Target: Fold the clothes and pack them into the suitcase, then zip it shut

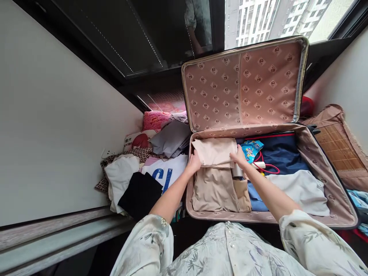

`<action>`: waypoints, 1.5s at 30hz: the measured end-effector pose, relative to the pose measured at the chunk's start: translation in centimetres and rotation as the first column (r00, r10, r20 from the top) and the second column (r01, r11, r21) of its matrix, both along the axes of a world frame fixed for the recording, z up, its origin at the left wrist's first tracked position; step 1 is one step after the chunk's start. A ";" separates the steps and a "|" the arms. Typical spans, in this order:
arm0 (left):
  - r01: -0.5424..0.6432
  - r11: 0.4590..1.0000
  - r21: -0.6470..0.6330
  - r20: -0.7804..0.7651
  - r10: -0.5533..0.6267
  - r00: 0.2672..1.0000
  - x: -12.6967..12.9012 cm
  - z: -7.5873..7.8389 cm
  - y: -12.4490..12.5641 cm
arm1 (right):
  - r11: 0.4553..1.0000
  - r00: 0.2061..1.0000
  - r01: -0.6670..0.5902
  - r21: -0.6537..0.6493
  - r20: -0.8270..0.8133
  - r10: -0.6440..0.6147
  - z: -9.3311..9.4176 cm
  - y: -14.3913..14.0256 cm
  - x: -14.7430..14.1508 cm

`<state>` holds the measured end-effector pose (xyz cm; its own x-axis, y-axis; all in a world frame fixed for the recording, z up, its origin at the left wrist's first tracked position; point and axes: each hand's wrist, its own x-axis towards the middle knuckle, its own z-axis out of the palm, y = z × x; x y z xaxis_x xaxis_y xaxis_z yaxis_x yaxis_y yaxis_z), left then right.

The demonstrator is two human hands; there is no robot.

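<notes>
An open suitcase (322, 161) with a patterned pink lining lies in front of me, its lid (244, 84) propped upright against the window. My left hand (194, 163) and my right hand (238, 156) press on the two sides of a folded pale pink garment (214, 151) at the suitcase's back left. Beneath it lies folded beige clothing (214, 189). To the right are a blue snack packet (251, 149), a red cord (268, 165), dark navy fabric (283, 153) and a white garment (299, 188).
A heap of clothes sits left of the suitcase: a black piece (140, 193), a white shirt with blue letters (168, 172), grey fabric (171, 138), a pink cushion (155, 119). A white wall (57, 126) rises at left. A woven mat cushion (339, 145) lies at right.
</notes>
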<state>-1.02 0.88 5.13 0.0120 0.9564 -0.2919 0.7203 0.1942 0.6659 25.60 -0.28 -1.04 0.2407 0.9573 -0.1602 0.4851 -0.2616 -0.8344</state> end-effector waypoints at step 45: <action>0.014 0.995 -0.097 -0.046 -0.019 0.999 -16.5 -8.8 16.2 | 0.923 0.574 -0.365 -0.122 0.751 0.327 -10.4 -8.4 -13.2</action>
<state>-17.53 17.04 -3.65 0.0116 0.9236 -0.3832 0.7540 0.2437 0.6100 12.43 -8.71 -11.46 -0.0941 0.9947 -0.0405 0.9855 0.0873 -0.1455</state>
